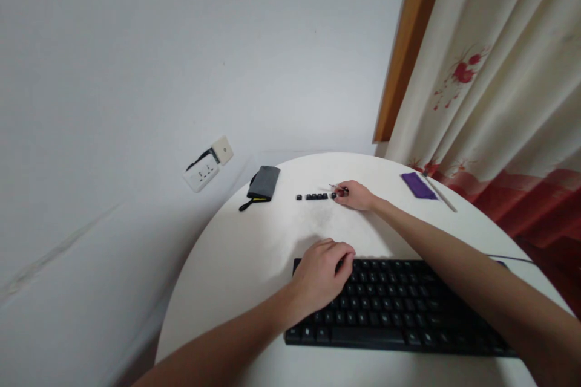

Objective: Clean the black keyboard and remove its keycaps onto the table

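A black keyboard [399, 308] lies at the near side of a round white table [245, 254]. My left hand [320, 275] rests on the keyboard's upper left corner with its fingers curled down onto the keys. My right hand [358, 195] reaches to the far side of the table, fingers pinched around a thin tool [336, 187] and a small black keycap at the right end of a short row of loose black keycaps [315, 196].
A grey pouch with a black strap [263, 184] lies at the table's far left. A purple cloth [417, 185] and a thin stick [440, 193] lie at the far right. A wall socket [204, 170] sits on the white wall; a curtain [499, 103] hangs at right.
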Demonstrator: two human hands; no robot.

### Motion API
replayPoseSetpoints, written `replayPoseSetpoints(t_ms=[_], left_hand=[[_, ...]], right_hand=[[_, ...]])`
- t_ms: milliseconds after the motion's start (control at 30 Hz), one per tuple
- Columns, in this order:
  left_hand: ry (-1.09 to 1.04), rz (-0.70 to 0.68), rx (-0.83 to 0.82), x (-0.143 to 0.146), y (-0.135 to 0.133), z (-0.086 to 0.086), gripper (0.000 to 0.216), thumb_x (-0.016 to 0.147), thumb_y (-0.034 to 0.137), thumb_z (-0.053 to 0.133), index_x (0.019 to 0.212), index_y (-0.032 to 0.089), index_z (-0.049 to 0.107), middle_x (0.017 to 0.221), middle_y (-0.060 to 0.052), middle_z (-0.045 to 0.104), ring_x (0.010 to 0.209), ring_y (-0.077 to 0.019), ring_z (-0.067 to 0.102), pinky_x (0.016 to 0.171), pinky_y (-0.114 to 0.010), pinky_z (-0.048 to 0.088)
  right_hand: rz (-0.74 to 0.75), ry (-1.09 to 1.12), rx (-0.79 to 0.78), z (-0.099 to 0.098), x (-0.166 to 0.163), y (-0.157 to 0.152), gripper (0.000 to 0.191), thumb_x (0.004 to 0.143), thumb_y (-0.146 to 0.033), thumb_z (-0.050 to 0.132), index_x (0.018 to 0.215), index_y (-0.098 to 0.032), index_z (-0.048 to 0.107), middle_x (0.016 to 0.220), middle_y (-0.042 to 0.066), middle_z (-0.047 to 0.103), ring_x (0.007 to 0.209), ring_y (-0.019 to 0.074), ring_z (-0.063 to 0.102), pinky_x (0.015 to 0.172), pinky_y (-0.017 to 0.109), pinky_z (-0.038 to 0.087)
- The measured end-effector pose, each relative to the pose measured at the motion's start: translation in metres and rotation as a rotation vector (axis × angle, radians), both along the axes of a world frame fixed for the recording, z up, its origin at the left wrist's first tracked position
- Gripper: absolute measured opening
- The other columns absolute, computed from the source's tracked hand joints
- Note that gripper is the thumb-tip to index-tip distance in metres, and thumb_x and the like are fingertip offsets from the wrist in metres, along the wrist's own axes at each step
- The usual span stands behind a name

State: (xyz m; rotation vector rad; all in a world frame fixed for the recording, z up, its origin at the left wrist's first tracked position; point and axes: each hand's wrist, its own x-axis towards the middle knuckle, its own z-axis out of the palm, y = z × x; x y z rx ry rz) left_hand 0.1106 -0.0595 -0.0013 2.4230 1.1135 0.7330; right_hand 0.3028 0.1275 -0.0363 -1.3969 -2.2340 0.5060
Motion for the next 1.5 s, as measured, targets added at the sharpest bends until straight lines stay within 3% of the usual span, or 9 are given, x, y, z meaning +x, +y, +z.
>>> replayPoseSetpoints(t_ms=[400,533,733,833,933,1033,1133,1267,1500], left_hand=[[-0.003,-0.005,-0.013,0.000,0.000,0.001,0.021,0.096,0.020,0.045,0.095,0.020,0.066,0.086,-0.003,0.070,0.084,-0.0178,0.063,0.080,-0.031,0.047],[-0.006,-0.004,-0.015,0.000,0.000,0.001,0.021,0.095,0.020,0.045,0.094,0.020,0.066,0.085,-0.002,0.070,0.083,-0.0177,0.063,0.080,-0.031,0.047],[-0.007,0.011,-0.005,0.000,0.000,0.000,0.020,0.095,0.020,0.046,0.095,0.021,0.066,0.086,-0.003,0.070,0.084,-0.0181,0.063,0.081,-0.031,0.047],[-0.012,0.014,0.002,0.001,0.000,-0.002,0.020,0.094,0.019,0.047,0.096,0.021,0.066,0.089,-0.003,0.070,0.087,-0.0183,0.063,0.082,-0.032,0.047],[-0.014,0.012,0.000,0.000,0.001,-0.003,0.020,0.093,0.017,0.047,0.096,0.021,0.066,0.090,-0.003,0.070,0.088,-0.0184,0.063,0.083,-0.032,0.047],[-0.022,0.012,0.003,0.001,0.001,-0.002,0.019,0.092,0.016,0.048,0.096,0.021,0.066,0.091,-0.003,0.071,0.090,-0.0187,0.063,0.084,-0.033,0.048],[-0.024,0.002,0.009,0.001,0.002,-0.002,0.018,0.090,0.016,0.050,0.096,0.021,0.066,0.092,-0.003,0.070,0.090,-0.0189,0.063,0.085,-0.033,0.048],[-0.010,-0.038,0.017,0.002,0.003,-0.003,0.017,0.087,0.012,0.053,0.090,0.021,0.067,0.090,-0.002,0.069,0.088,-0.0180,0.062,0.084,-0.032,0.047],[-0.004,-0.129,0.018,0.003,0.002,0.000,0.016,0.086,0.012,0.055,0.091,0.021,0.067,0.090,-0.002,0.069,0.088,-0.0176,0.061,0.085,-0.032,0.047]], right_hand=[[0.013,0.056,-0.029,0.000,0.001,-0.001,0.018,0.073,-0.029,0.066,0.086,-0.018,0.070,0.074,0.001,0.066,0.065,0.0126,0.054,0.063,0.022,0.039],[-0.004,0.125,-0.025,0.009,0.004,-0.003,0.026,0.072,-0.030,0.069,0.093,-0.014,0.070,0.082,0.004,0.068,0.067,0.0141,0.055,0.064,0.024,0.041],[-0.088,0.278,0.039,0.058,0.018,-0.028,0.039,0.096,-0.033,0.035,0.105,-0.011,0.066,0.095,0.011,0.068,0.079,0.0171,0.058,0.073,0.028,0.045],[-0.039,0.415,0.112,0.089,0.024,-0.070,0.041,0.097,-0.040,0.039,0.103,-0.015,0.070,0.100,0.009,0.067,0.087,0.0184,0.058,0.077,0.029,0.044],[-0.062,0.402,0.111,0.105,0.029,-0.118,0.039,0.096,-0.043,0.043,0.108,-0.018,0.070,0.080,0.004,0.064,0.067,0.0149,0.052,0.063,0.027,0.041],[-0.041,0.423,0.028,0.098,0.034,-0.157,0.033,0.092,-0.042,0.053,0.108,-0.017,0.068,0.073,0.002,0.062,0.058,0.0133,0.048,0.055,0.026,0.038],[0.002,0.449,-0.034,0.079,0.034,-0.177,0.023,0.091,-0.039,0.057,0.091,-0.018,0.068,0.073,0.002,0.063,0.063,0.0144,0.054,0.060,0.027,0.042],[0.084,0.406,-0.067,0.061,0.030,-0.184,0.021,0.092,-0.035,0.057,0.083,-0.019,0.067,0.074,0.002,0.064,0.067,0.0155,0.056,0.063,0.027,0.044],[0.202,0.331,-0.056,0.061,0.026,-0.187,0.021,0.093,-0.032,0.057,0.082,-0.019,0.069,0.080,0.004,0.066,0.074,0.0168,0.060,0.069,0.029,0.046]])
